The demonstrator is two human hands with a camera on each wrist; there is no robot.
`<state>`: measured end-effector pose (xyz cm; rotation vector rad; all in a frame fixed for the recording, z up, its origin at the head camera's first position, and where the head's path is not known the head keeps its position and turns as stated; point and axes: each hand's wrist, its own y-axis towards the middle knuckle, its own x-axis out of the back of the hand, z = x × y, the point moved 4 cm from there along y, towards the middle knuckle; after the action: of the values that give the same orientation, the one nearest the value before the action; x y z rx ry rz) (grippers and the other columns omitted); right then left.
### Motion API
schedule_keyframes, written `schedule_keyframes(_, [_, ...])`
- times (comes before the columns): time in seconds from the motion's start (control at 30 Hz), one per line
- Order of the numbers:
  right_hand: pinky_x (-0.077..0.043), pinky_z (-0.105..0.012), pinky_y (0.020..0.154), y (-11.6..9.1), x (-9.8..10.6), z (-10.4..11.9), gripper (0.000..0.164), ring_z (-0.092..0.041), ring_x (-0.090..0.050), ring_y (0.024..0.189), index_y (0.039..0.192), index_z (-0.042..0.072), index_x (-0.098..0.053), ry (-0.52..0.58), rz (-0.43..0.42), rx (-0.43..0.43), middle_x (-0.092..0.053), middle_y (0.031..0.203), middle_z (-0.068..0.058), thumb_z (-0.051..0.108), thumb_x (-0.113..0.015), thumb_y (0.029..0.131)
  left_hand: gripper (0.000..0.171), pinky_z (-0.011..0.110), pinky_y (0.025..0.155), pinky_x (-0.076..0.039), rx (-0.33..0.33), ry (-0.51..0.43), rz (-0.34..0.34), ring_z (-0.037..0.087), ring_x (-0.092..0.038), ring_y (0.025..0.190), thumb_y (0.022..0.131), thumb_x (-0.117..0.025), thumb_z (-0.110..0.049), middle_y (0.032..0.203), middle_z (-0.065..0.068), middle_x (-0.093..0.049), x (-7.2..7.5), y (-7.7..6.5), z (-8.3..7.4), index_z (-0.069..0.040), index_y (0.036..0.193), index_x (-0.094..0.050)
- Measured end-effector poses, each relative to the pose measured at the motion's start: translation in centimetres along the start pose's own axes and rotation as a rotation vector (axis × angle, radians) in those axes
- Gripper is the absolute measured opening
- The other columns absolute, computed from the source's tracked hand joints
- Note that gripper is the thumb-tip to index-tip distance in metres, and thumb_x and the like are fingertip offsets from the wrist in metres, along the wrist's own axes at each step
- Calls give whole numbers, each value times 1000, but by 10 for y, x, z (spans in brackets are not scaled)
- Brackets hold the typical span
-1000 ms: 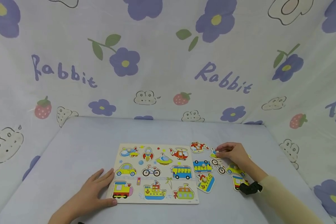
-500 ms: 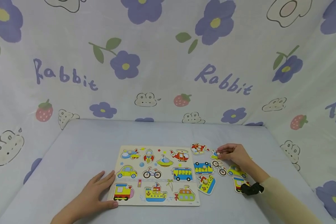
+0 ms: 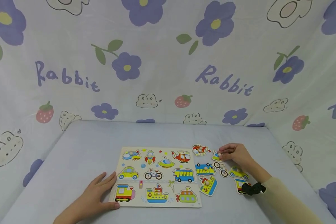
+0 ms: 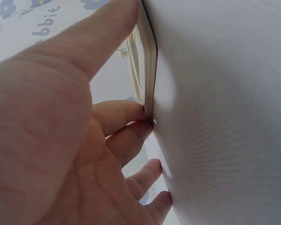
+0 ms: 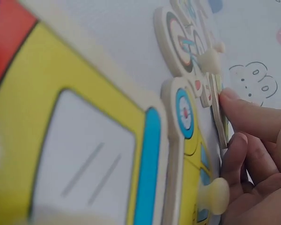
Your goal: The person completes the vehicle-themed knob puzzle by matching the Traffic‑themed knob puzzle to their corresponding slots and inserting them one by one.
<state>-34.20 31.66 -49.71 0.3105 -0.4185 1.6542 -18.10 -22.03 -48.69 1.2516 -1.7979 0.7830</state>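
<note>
A wooden peg puzzle board [image 3: 170,203] with vehicle pictures lies flat on the table. My left hand [image 3: 86,196] rests at its left edge, fingers spread. In the left wrist view the thumb and fingertips touch the board's edge [image 4: 151,70]. My right hand [image 3: 236,156] is right of the board, thumb and fingertips pinching a flying saucer piece [image 3: 216,157] at its knob. Around that hand lie a bicycle piece [image 3: 220,169], a yellow car piece [image 3: 238,173] and a helicopter piece [image 3: 200,150]. The right wrist view shows the thumb against a piece seen edge-on [image 5: 219,110].
Close to the board's right edge lie a bus piece [image 3: 205,169] and a boat piece [image 3: 208,186]. A train piece [image 3: 240,186] is partly hidden under the black wrist strap [image 3: 253,188]. The plane [image 3: 131,155] and rocket [image 3: 150,157] sit in their slots. A patterned curtain [image 3: 168,77] stands behind.
The head view has tilted slightly, so everything appears a little lower. Both hands stay almost where they were, the right one still at the flying saucer piece.
</note>
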Motion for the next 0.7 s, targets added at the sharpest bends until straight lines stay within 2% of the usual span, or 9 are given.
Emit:
schedule_keyframes(0.23, [-51, -22, 76, -5, 1, 12, 36, -24, -68, 93, 113, -8, -67, 37, 38, 27, -71, 104, -18, 6, -80, 82, 102, 67, 106, -23, -14, -3, -13, 42, -18, 143, 71, -74, -68, 155, 4, -36, -1, 0, 0, -8, 148, -45])
schedule_keyframes(0.43, [-53, -24, 73, -12, -1, 27, 36, -27, -69, 89, 112, -14, -64, 71, 49, 26, -69, 105, -26, -2, -78, 81, 102, 67, 107, -23, -13, 1, -22, 42, -19, 143, 70, -75, -67, 155, 5, -37, -2, 1, 0, -8, 147, -46])
schedule_keyframes(0.53, [-53, -24, 72, -10, -1, 25, 36, -24, -69, 87, 111, -12, -65, 72, 40, 33, -70, 104, -24, 0, -80, 81, 102, 67, 106, -22, -2, 0, -15, 42, -18, 143, 70, -75, -67, 155, 5, -37, -2, 1, 0, -7, 147, -46])
schedule_keyframes(0.7, [-49, -25, 74, -4, 3, 16, 39, -21, -68, 88, 112, -5, -68, 11, 6, 48, -72, 104, -16, 11, -83, 80, 103, 68, 107, -22, 12, -7, 3, 42, -17, 143, 70, -75, -67, 155, 5, -36, -1, 1, -1, -7, 148, -45])
